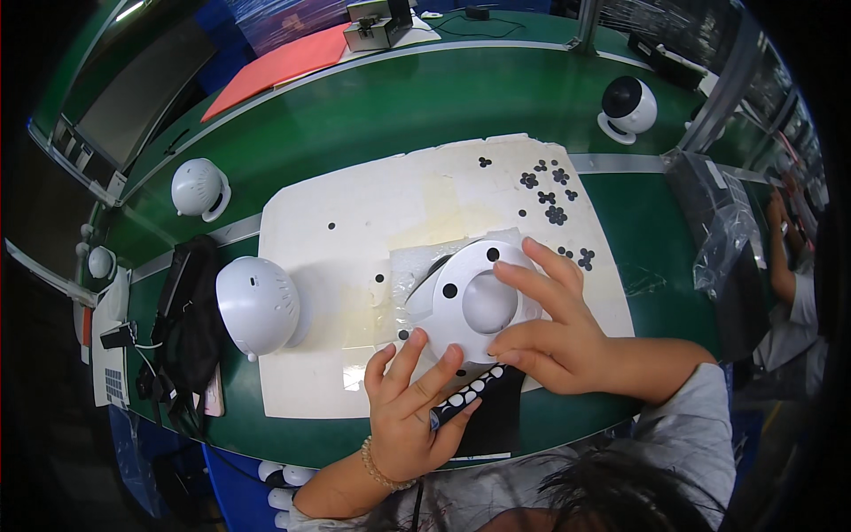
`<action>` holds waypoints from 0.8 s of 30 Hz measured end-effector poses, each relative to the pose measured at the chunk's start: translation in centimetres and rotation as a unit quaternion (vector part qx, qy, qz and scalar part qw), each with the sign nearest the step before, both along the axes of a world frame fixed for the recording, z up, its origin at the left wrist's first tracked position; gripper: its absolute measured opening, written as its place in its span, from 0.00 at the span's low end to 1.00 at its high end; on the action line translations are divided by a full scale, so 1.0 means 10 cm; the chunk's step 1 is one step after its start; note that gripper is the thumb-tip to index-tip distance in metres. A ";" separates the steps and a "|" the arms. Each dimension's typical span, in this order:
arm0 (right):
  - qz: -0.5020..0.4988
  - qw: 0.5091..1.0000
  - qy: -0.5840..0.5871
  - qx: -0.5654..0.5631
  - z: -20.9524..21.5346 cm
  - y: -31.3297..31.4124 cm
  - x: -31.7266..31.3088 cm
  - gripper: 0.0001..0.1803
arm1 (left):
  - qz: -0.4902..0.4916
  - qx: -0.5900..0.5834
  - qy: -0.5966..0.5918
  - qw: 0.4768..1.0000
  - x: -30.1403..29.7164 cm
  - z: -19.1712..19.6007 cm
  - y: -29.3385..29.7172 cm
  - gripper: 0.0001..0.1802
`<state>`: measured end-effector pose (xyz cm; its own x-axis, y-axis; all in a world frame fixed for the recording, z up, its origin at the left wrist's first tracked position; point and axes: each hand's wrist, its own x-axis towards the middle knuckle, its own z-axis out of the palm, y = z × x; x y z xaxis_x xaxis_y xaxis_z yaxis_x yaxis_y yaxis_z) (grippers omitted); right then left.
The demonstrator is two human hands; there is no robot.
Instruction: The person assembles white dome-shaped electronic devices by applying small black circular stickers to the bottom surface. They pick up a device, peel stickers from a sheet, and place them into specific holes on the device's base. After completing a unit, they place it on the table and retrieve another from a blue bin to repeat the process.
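Observation:
A white rounded device [429,306] lies on a foam sheet [409,263] in front of me, its ring-shaped base [470,266] facing up. Black round pads [449,290] are on that base. My right hand [558,332] grips the base's right side, fingertips near the upper pad and thumb side at the lower rim. My left hand [412,408] reaches the lower left rim with its fingertips. Between its thumb and fingers sits a black strip with white round spots [465,397]. The palm side of the left hand is hidden.
Another white device [257,306] stands left on the pale board [310,381]; others stand farther back, at left [199,188] and right [628,108]. Loose black pads [555,215] are scattered at the board's right. A black bag [188,328] lies left. Another person's arm [780,257] shows far right.

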<state>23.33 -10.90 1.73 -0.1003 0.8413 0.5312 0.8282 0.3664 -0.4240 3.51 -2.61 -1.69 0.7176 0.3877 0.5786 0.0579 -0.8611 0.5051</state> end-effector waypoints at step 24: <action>-0.658 0.730 -0.114 -0.146 -0.52 0.46 3.23 0.32 | -0.017 -0.046 0.032 0.998 -0.07 -0.06 0.02 0.39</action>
